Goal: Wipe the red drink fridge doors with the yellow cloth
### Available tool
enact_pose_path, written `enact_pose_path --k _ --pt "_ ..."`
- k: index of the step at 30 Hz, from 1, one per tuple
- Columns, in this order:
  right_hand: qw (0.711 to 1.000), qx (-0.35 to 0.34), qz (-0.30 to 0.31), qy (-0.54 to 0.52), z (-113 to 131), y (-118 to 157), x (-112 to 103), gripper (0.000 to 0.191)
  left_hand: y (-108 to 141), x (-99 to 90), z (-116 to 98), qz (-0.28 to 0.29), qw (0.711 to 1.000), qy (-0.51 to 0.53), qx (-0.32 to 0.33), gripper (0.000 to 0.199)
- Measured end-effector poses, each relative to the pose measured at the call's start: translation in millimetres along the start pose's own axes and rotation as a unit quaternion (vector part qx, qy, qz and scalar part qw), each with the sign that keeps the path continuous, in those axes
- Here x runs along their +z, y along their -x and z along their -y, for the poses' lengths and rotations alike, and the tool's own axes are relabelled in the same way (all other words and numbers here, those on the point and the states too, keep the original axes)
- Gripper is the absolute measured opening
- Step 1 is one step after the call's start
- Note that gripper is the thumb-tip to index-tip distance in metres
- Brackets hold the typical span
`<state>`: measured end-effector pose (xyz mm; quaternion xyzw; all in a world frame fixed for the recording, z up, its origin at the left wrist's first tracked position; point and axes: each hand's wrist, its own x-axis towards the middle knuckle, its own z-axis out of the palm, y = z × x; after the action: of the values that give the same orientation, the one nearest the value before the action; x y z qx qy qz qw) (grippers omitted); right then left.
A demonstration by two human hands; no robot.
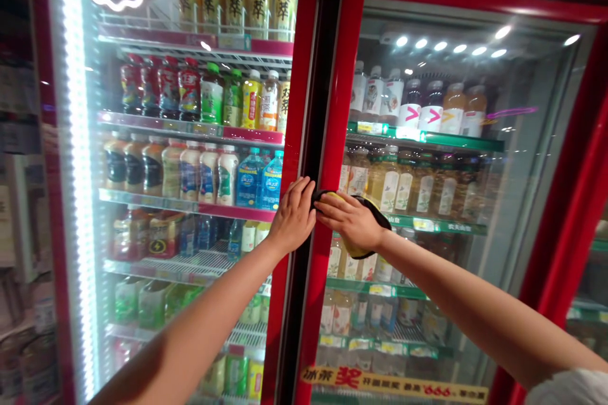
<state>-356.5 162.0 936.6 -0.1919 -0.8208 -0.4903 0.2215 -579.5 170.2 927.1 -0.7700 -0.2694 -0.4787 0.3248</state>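
Observation:
Two red-framed glass-door fridges stand side by side, the left one [286,266] and the right one [346,31]. My left hand [294,215] rests on the left fridge's red frame beside the dark gap, its fingers extended and nothing visible in it. Against the right fridge's red frame and glass, my right hand [349,221] lies over a yellow and black cloth [354,250], pressing it flat. Part of the cloth sticks out above and below that hand. The fingertips of both hands are close together near the gap.
Bottled drinks [259,3] fill shelves behind the left glass, and more bottles [389,180] stand behind the right one. A bright light strip [78,177] runs down the left. A yellow banner [394,385] crosses the right door low down. Dim shelves [21,202] stand at far left.

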Motion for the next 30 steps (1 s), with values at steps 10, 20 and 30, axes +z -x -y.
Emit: enact_pose_path --k 10,20,30 --pt "0.969 0.23 -0.076 0.057 -26 19 -17 0.069 -18 -4.6 -21 -0.005 1.0 -0.002 0.016 0.073" --pt "0.973 0.21 -0.059 0.072 -11 19 -8 0.068 -23 13.0 -43 -0.009 1.0 0.011 0.016 0.072" --pt "0.917 0.356 -0.119 0.136 -3 84 -10 0.067 -24 50.5 -76 -0.029 0.999 0.023 0.016 0.078"
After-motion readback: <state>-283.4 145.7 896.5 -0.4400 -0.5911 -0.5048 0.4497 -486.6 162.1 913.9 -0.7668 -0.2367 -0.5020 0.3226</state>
